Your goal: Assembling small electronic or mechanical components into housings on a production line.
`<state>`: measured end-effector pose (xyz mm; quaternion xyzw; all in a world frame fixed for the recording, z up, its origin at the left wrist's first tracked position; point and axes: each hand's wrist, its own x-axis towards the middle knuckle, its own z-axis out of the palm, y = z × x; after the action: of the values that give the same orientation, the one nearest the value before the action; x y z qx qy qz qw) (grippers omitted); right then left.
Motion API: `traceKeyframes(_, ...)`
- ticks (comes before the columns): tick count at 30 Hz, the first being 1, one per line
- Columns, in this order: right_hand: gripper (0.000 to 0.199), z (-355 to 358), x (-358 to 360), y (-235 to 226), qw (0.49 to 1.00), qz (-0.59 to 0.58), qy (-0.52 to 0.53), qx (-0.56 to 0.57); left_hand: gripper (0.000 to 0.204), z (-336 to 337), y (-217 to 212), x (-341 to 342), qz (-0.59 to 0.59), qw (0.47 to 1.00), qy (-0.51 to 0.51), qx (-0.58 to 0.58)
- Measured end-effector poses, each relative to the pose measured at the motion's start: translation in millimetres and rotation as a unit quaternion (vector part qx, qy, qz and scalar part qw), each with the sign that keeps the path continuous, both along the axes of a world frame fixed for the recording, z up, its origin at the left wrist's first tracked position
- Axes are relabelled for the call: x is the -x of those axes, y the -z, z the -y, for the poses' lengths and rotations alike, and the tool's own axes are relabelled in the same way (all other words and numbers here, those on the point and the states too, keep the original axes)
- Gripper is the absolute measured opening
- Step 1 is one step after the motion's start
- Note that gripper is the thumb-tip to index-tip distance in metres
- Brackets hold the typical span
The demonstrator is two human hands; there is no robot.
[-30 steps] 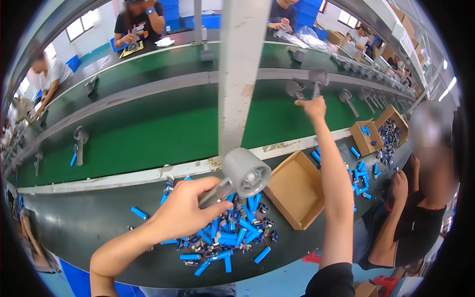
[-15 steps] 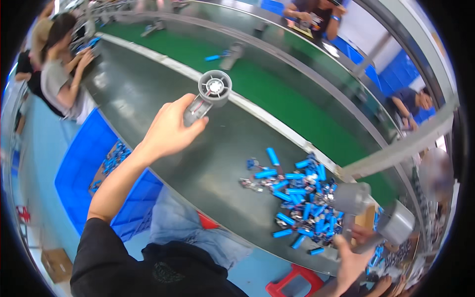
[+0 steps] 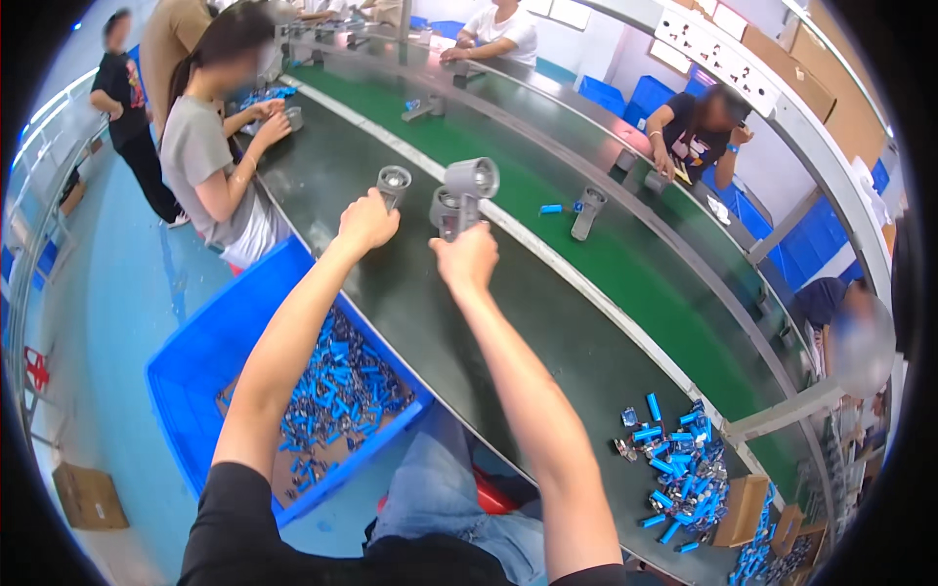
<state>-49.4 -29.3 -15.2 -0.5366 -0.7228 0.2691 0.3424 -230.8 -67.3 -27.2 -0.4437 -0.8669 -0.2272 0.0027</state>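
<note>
Hands gripping left hand [image 3: 366,221] grey flashlight [image 3: 391,184], right hand [image 3: 467,259] two flashlights [image 3: 461,197]

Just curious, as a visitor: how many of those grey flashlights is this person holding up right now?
3: one in the left hand, its flashlight; two in the right hand, at and. More may be hidden behind.

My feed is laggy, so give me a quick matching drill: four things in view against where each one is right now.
Things:
1. left hand
2. right hand
3. blue bin
4. loose blue cylinders

Places:
A. heaped on the dark table, far right
B. holding two grey flashlight bodies
C. holding one grey flashlight body
D. on the floor under the left forearm

Pairs: 1-C, 2-B, 3-D, 4-A
</note>
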Motion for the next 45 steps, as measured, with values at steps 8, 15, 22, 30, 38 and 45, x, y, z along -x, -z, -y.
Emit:
traceKeyframes(8,0.075,-5,91,-4,0.982,-0.092,0.063,0.152,0.057,-37,35,61,0.011,0.999,0.034,0.041)
traceKeyframes(15,0.08,17,-9,-6,0.997,-0.076,-0.016,0.002,0.043,-1,6,63,-0.23,0.967,0.017,-0.107)
traceKeyframes(22,0.069,108,-206,2,0.994,-0.007,0.106,0.039,0.063,10,-81,-211,0.174,0.817,0.522,-0.174)
traceKeyframes(30,0.046,153,-367,-36,0.992,-0.053,0.093,0.065,0.069,32,-22,-346,0.375,0.733,0.559,-0.092)
traceKeyframes(38,0.036,43,-508,-14,0.952,0.24,0.186,0.031,0.06,41,9,-369,0.212,0.695,0.64,-0.25)
traceKeyframes(45,0.029,77,-539,-67,0.972,-0.107,0.208,-0.019,0.056,45,6,-363,0.251,0.663,0.681,-0.185)
